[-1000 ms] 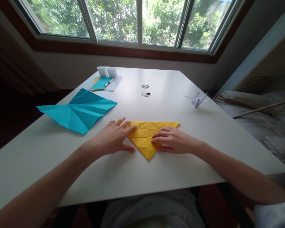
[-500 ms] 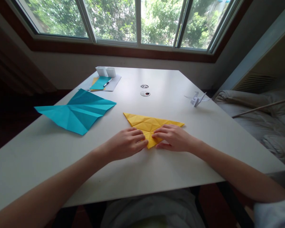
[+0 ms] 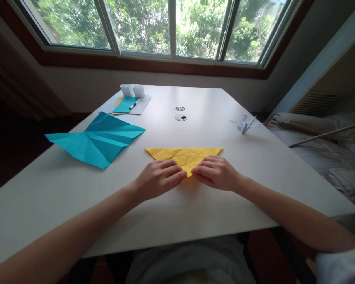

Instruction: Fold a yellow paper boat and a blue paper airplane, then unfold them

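A yellow sheet of origami paper, folded into a triangle and marked with creases, has its long edge toward the window and its tip toward me. My left hand pinches its left slanting edge close to the tip, thumb against fingers. On the opposite edge, my right hand grips the paper the same way, fingers curled over it. The tip shows between both hands, its near part slightly off the table. Both hands cover parts of the slanting edges.
Left of the hands lies a creased teal sheet. Behind it are stacked papers, a pen and white paper boxes. A white paper crane stands at the right. Two round holes mark the white table.
The yellow triangle has turned a little, so its long edge now lies level, and has shifted slightly left. Both hands now pinch its slanting edges near the tip.
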`<state>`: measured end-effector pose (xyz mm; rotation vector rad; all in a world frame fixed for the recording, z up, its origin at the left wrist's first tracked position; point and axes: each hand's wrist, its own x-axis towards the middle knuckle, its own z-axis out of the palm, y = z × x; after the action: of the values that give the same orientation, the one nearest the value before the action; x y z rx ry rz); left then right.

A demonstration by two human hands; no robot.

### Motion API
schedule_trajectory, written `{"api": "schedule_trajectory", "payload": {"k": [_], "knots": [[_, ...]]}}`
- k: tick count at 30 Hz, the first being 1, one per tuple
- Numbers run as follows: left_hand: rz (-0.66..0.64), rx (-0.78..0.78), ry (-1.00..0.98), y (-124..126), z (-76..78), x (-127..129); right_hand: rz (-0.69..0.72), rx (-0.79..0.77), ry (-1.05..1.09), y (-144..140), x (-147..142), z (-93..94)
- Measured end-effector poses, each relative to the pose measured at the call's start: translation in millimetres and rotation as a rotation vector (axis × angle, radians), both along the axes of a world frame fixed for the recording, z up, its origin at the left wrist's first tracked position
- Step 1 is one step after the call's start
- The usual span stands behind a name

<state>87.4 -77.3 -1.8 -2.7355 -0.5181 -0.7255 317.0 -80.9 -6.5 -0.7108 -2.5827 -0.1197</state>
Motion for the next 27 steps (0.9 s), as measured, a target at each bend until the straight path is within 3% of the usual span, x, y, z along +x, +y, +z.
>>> {"api": "schedule_trajectory", "payload": {"k": [4,7,11,14,16,22,27], "knots": [[0.056,-0.007,-0.008,1,-1.8,-2,0.07,-0.109,-0.07,2,3,3.1],[0.064,-0.209,-0.054,4,-4.0,-3,-0.015,-0.183,-0.132,8,9,5.3],[0.265,-0.759,-0.307,11,-1.5,-4,-0.173,-0.251,-0.225,16,19,6.3],[0.392,-1.256,-0.5,18,2.7,-5,-0.18,-0.277,-0.238,14,18,8.5],[0.447,-1.429,-0.573,21,4.1,-6,-0.149,-0.276,-0.239,10,14,11.3],[0.494,-1.367,-0.606,26,-0.9,-9,0.024,-0.351,-0.14,0,6,17.6],[0.377,-1.398,-0.545,27,-4.4,-7,-0.107,-0.264,0.022,19,22,10.2]]}}
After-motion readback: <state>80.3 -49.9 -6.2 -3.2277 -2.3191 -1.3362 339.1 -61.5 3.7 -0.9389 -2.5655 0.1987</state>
